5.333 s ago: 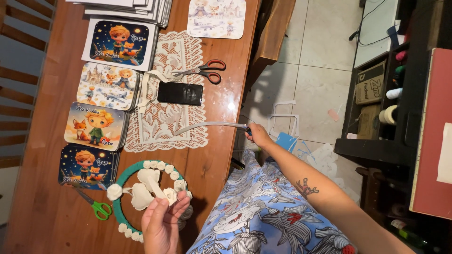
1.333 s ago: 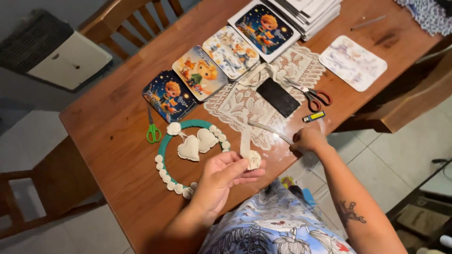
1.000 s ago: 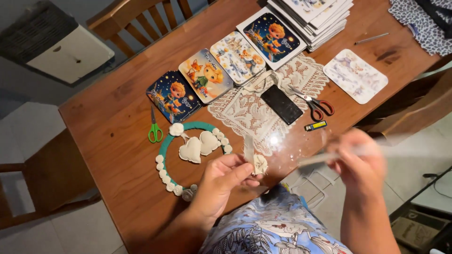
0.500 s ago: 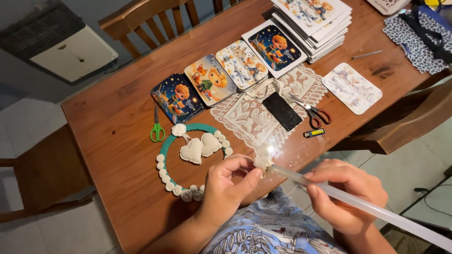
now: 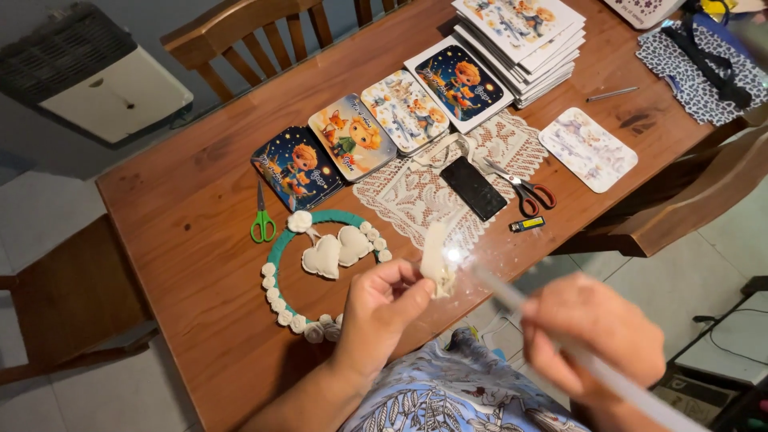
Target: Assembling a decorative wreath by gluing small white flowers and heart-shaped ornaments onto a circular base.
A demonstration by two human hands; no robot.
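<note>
Left hand pinching small cream fabric piece at frame centre, right hand gripping long white rod angled from lower right, tip touching it.

Not much of the person shows here, just two bare forearms coming in from the bottom edge. The left hand has no rings, watch or glove, and the arm behind it is uncovered as far as the frame goes. The right hand is blurred, also bare. Below sits a light blue garment printed with darker leaf and flower shapes.
</note>
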